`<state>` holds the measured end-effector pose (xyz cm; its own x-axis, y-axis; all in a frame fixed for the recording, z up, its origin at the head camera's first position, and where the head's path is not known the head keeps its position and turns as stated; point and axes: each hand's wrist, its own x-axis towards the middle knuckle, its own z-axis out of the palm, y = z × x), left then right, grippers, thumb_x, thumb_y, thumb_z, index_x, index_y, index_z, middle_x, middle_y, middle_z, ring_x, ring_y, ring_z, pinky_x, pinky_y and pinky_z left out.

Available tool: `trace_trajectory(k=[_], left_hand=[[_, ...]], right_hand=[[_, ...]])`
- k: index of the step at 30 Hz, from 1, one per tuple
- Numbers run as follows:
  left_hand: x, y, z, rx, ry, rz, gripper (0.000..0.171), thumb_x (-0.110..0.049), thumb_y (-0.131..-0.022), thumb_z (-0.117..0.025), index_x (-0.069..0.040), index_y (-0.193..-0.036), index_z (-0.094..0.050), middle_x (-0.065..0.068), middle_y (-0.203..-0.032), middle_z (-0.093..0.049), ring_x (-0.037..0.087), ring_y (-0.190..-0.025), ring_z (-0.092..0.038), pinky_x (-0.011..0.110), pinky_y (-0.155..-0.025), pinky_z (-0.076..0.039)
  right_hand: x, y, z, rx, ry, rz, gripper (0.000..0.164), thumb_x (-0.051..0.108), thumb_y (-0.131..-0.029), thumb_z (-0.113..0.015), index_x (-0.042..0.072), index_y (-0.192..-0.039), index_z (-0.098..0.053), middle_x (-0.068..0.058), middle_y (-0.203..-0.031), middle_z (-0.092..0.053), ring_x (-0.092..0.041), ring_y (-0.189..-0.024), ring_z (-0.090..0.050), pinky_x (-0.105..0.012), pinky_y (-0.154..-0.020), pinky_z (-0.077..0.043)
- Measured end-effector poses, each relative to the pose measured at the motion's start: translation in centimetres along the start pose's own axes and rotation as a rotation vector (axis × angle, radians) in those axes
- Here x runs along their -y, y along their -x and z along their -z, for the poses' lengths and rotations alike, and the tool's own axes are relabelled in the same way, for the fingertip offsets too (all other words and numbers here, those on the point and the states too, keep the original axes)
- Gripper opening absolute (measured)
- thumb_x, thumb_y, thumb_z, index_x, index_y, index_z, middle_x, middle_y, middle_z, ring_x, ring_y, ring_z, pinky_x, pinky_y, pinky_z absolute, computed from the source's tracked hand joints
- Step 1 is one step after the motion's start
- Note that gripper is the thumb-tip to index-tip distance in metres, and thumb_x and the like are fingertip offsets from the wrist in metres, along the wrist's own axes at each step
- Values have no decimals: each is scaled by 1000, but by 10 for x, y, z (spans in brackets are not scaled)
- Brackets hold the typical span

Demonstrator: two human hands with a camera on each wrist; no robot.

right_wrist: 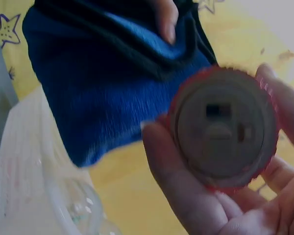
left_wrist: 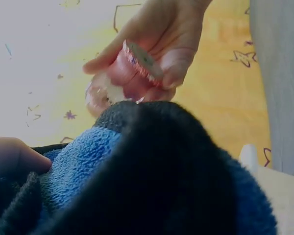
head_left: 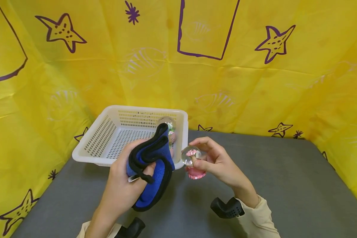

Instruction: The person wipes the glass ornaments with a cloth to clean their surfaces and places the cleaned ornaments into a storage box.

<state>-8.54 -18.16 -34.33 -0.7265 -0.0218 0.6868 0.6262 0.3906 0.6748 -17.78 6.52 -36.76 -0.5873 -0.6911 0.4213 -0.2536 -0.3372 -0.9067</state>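
Note:
My left hand (head_left: 123, 178) grips a folded blue cloth (head_left: 159, 180) with black edging, bunched up in front of the basket. In my right hand (head_left: 218, 162) is a small snow globe (head_left: 191, 156), held by its clear ball between thumb and fingers, with a pink base and a pink-topped figure inside. The right wrist view faces the underside of the snow globe's round base (right_wrist: 223, 129), which has a red rim. The cloth (left_wrist: 83, 156) lies close to the globe (left_wrist: 132, 73) in the left wrist view.
A white plastic basket (head_left: 90, 160) with slotted walls stands on the grey table (head_left: 270, 185) at the back left. Inside its right end is another clear globe (head_left: 166, 121), partly hidden by the cloth. Yellow patterned sheeting (head_left: 241, 82) surrounds the table.

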Motion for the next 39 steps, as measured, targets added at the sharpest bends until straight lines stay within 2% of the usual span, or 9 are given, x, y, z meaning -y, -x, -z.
trace_trajectory(k=[5,8,11,18,23,27,33,36,39], left_hand=[[1,1,-5,96,-18,-28,65,6,-77,-74,-12,-136,-56,7,-126,-66,9,-106,-62,14,-92,-48],[0,2,-9,159,-58,-33,68,3,-78,-76,-13,-140,-53,6,-133,-63,12,-114,-61,15,-100,-46],[-1,3,-12,194,-92,-27,69,0,-80,-77,-14,-142,-51,4,-138,-59,15,-122,-58,16,-106,-41],[0,3,-13,202,-114,-37,74,-1,-79,-79,-17,-144,-50,3,-142,-56,15,-126,-54,14,-109,-37],[0,0,-10,215,-87,-53,78,-1,-76,-82,-18,-145,-48,2,-141,-56,15,-121,-55,14,-105,-37],[-1,0,-11,239,-125,-45,81,-8,-74,-86,-20,-144,-48,1,-142,-55,15,-121,-55,13,-105,-37],[-1,2,-13,209,-151,-33,78,-9,-73,-87,-19,-141,-51,2,-141,-56,16,-123,-55,13,-107,-36],[-2,3,-14,194,-147,-28,75,-10,-74,-87,-18,-140,-53,2,-140,-57,16,-124,-56,14,-109,-36],[-2,4,-13,182,-127,-31,71,-6,-74,-85,-17,-138,-56,3,-139,-58,15,-124,-57,15,-109,-38]], right_hand=[[0,-4,-15,-84,-12,-83,37,5,-95,-65,6,-128,-49,-4,-111,-62,-13,-76,-71,-30,-62,-61],[-1,-6,-20,-159,4,-93,39,9,-94,-66,-4,-123,-44,-4,-116,-59,-11,-78,-71,-28,-62,-60],[-3,-7,-24,-200,18,-90,42,14,-95,-67,-11,-118,-42,-4,-110,-62,-8,-77,-72,-26,-63,-60],[-2,-7,-27,-123,62,-61,40,13,-99,-60,-13,-126,-49,3,-94,-66,-5,-73,-65,-27,-69,-59],[-1,-5,-26,-70,-1,-53,40,10,-99,-58,-11,-131,-51,3,-105,-66,-6,-77,-62,-24,-75,-57],[-4,-7,-30,-73,-26,-92,45,13,-97,-63,-16,-128,-49,4,-105,-66,-4,-76,-63,-22,-72,-57],[-8,-8,-34,-103,-39,-62,49,15,-94,-68,-20,-122,-48,4,-106,-65,-4,-76,-64,-22,-70,-58],[-8,-8,-34,-118,-34,-49,44,13,-92,-71,-16,-121,-55,4,-109,-67,-5,-78,-65,-21,-69,-58],[-10,-8,-33,-113,-30,-19,30,10,-91,-71,0,-119,-67,4,-111,-68,-5,-80,-65,-21,-69,-59]])
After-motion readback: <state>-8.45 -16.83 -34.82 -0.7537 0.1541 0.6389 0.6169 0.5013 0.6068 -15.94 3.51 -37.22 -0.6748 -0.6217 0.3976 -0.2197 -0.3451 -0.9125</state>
